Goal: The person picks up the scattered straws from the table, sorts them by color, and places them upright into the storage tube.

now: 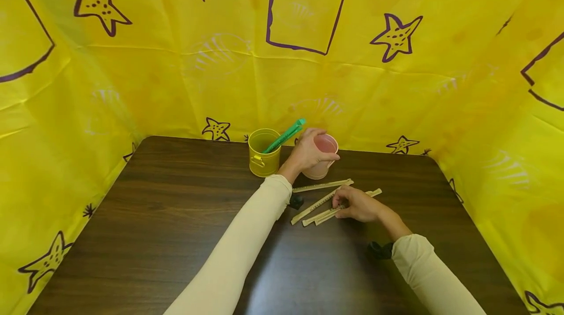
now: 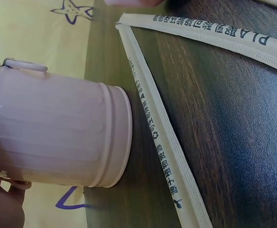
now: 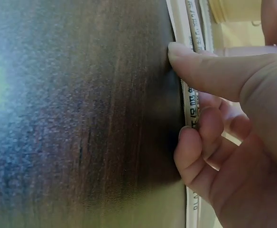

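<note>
In the head view, apparently gathering wrapped straws [image 1: 319, 204] from the table [image 1: 189, 236] in front of the pink bucket [image 1: 316, 172], gripping that bucket near the yellow bucket [image 1: 264, 165] and its green stick [image 1: 284, 137] with the left hand [image 1: 308, 151], and pinching straws with the right hand [image 1: 359, 205]. In the left wrist view, holding the bucket from both sides, with straws lying beyond its base. In the right wrist view, clasping straws between thumb and curled fingers, probably calling next for lifting them clear and lowering them endwise into the pink mouth.
</note>
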`<action>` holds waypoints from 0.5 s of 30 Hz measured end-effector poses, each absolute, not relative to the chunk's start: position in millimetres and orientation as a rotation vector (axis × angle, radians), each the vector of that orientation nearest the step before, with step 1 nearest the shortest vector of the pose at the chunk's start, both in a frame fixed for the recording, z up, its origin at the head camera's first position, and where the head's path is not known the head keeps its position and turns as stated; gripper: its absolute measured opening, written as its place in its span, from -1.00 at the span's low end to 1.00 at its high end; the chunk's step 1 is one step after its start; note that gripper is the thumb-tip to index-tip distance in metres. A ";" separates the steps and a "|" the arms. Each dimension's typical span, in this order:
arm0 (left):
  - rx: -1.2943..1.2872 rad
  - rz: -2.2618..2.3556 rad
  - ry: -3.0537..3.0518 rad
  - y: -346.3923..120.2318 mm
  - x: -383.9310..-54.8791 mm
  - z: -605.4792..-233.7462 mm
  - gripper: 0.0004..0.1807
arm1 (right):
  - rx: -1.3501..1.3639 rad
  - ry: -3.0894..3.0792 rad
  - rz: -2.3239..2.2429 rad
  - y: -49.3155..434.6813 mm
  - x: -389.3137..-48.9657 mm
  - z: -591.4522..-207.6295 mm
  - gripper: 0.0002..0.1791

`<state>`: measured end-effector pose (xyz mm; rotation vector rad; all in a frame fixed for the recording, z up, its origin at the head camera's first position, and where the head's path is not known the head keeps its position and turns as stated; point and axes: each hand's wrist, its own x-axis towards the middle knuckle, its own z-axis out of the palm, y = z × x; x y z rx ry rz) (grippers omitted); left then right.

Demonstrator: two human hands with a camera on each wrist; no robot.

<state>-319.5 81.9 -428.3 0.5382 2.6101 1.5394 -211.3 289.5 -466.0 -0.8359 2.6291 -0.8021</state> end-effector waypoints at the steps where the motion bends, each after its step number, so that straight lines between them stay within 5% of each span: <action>1: 0.537 1.538 2.612 81.1 -319.8 -428.5 0.00 | -0.846 2.628 -0.800 288.7 -211.2 -466.0 -0.80; 15: 0.571 1.553 2.579 80.7 -322.3 -429.7 0.02 | -0.895 2.644 -0.685 282.6 -211.0 -455.9 -0.83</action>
